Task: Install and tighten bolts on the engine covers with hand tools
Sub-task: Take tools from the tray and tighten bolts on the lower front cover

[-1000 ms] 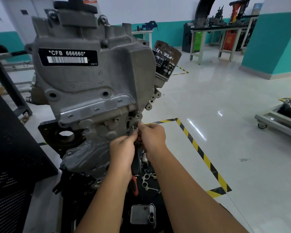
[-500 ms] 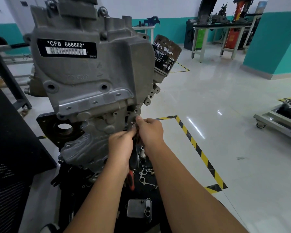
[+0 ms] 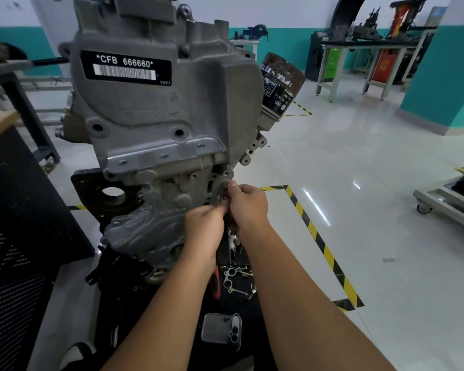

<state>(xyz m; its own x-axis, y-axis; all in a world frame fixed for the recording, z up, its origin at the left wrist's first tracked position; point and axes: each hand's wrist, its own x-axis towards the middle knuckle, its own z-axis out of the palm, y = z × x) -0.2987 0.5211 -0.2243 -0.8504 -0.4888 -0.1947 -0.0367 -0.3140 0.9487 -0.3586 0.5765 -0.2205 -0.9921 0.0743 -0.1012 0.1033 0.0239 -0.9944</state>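
A grey cast engine cover (image 3: 156, 124) with a black "CFB 666660" label stands upright on a stand in front of me. Both my hands meet at its lower right corner. My right hand (image 3: 248, 206) has its fingers curled and its thumb pressed at a bolt hole in the cover's flange (image 3: 224, 175), pinching a small metal part that is mostly hidden. My left hand (image 3: 204, 226) is curled just left of it, fingertips touching the same spot. What my left hand holds is hidden.
A black oil filter (image 3: 281, 85) sticks out at the engine's upper right. Below my arms lie a metal gasket (image 3: 232, 279), a red-handled tool (image 3: 215, 285) and a small silver housing (image 3: 221, 330). A black mesh bench (image 3: 19, 236) is at the left. Yellow-black floor tape (image 3: 319, 242) runs at the right.
Both hands stay at the same flange corner with only small finger shifts. The view has drifted slightly, so the engine and hands sit a little differently in frame.
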